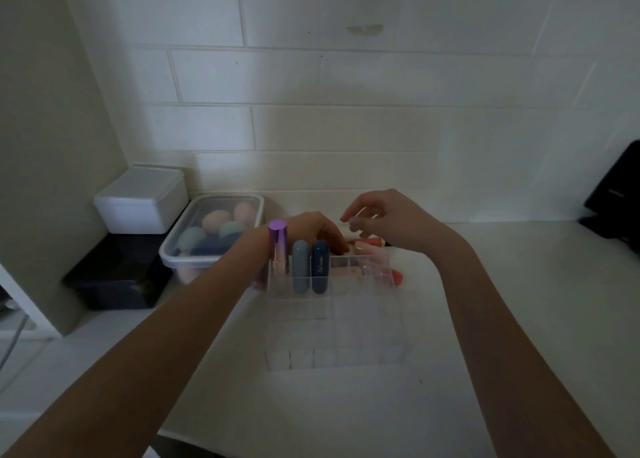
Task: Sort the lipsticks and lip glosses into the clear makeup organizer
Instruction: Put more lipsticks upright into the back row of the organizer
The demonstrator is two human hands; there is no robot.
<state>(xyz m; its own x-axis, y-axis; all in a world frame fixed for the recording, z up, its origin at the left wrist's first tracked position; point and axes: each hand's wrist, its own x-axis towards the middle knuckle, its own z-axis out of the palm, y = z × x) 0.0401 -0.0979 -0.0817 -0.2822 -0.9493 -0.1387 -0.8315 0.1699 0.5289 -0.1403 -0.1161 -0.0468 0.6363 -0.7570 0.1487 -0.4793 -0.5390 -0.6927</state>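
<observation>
The left hand (311,230) reaches behind the clear organizer (332,305), so its fingertips are blurred through the plastic and its grip cannot be read. The pink and orange tubes (369,242) beyond are mostly hidden by both hands. A black object (616,194) is cut off at the right edge.

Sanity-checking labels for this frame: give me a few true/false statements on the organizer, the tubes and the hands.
1. Three tubes stand upright in the clear organizer: purple tube, grey-blue tube, navy tube. True.
2. The organizer's front compartments are full. False: the front rows look empty.
3. The right hand grips the purple tube. False: it hovers behind the organizer with fingers loosely curled, holding nothing visible.
4. The lidded container of makeup sponges sits left of the organizer. True.
5. The left hand reaches behind the standing tubes. True.
</observation>
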